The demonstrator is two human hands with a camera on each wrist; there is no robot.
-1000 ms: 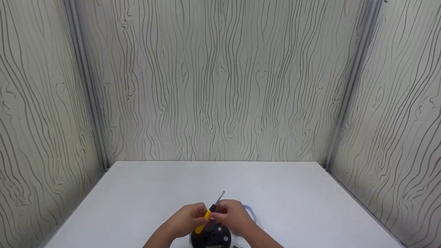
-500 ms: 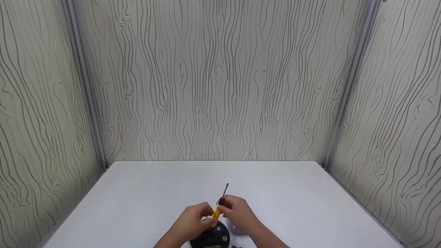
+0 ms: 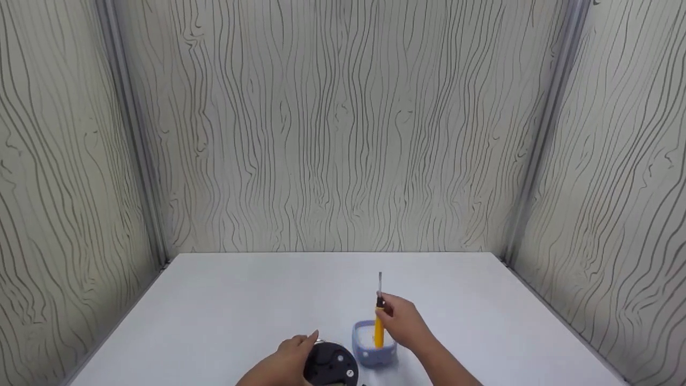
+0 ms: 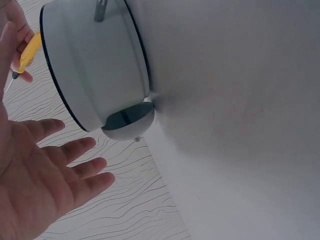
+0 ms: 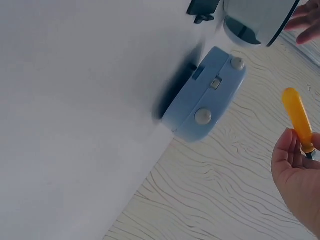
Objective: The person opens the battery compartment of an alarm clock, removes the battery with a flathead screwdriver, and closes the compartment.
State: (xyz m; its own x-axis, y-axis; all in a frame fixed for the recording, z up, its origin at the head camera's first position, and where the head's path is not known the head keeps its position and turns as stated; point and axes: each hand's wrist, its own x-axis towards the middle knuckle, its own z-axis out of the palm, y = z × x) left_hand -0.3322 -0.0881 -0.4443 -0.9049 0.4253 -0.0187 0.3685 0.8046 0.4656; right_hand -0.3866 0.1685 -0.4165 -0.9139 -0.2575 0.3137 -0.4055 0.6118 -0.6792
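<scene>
Head view, listed by size, descending:

1. Walls [image 3: 343, 134]: 3 sides, flat, off-white w/ dark wavy wood-grain print.
2. Tabletop [image 3: 257, 300]: white, smooth, matte, straight-edged; meets rear wall.
3. Corner posts [image 3: 134, 123]: 2 pcs, grey, metallic-looking, grooved lengthwise, at rear corners.
4. Left hand [image 3: 289, 360]: bare, at left side of item 6. Fingers approx. straight, spread per L wrist view; grips nothing. Contact w/ item 6: can't tell.
5. Right hand [image 3: 402, 321]: bare, above table. Thumb & fingers pinched together on item 8, near its collar.
6. Drum-shaped item [image 3: 328, 364]: on table at near edge of view, black round face up; side wall pale, glossy, w/ thin black rims (L wrist view).
7. Blue box [image 3: 373, 356]: on table, just right of item 6. Rounded corners, smooth, plastic-looking, whitish within; round white knobs [image 5: 203, 116] on side.
8. Screwdriver [image 3: 379, 329]: yellow hdl., black collar, thin metal shaft. Near-upright, shaft up, hdl. end above item 7, not touching (R wrist view).
9. Cup [image 4: 127, 132]: pale outside, dark inside, rounded, beside drum wall.
10. Black part [image 5: 202, 7]: small, angular, on table nr. drum; cut by frame.
11. Metal peg [image 4: 101, 10]: short, cylindrical, at drum wall.
12. Discs [image 3: 350, 373]: 2, small, silvery, on black face.
</scene>
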